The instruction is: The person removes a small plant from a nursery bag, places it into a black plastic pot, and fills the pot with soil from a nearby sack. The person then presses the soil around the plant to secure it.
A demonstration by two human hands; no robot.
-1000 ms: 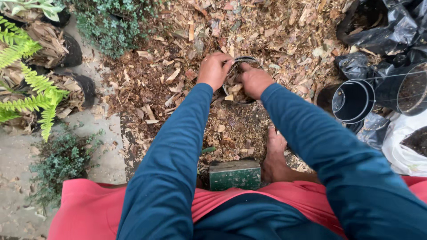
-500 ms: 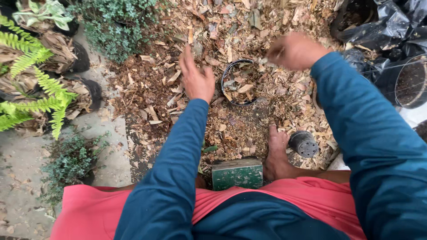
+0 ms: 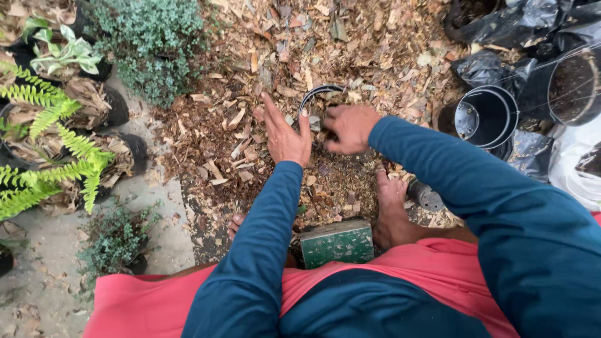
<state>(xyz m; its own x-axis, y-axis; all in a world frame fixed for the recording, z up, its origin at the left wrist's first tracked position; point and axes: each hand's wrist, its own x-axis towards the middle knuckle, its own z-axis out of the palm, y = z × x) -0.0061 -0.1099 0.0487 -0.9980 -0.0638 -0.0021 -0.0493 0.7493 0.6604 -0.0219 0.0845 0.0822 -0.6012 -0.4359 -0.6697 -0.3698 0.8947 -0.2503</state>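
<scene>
**Pressing bark mulch at a small black pot**

Kneeling over a bed of wood chips, the person has both hands at a small black pot (image 3: 322, 103) whose curved rim shows just beyond the fingertips. The left hand (image 3: 285, 134) lies flat with fingers spread, palm down on the mulch (image 3: 350, 50) just left of the pot, gripping nothing. The right hand (image 3: 350, 128) is loosely curled, fingers bent into the chips at the pot's near edge; whether it holds any cannot be told. Below the hands, between bare feet, sits a green wooden block (image 3: 338, 243). Right of the right hand stand stacked black pots (image 3: 485, 119) and black plastic bags (image 3: 532, 31). Left of the left hand grow potted ferns (image 3: 56, 150) and a small-leaved shrub (image 3: 147, 44).
</scene>
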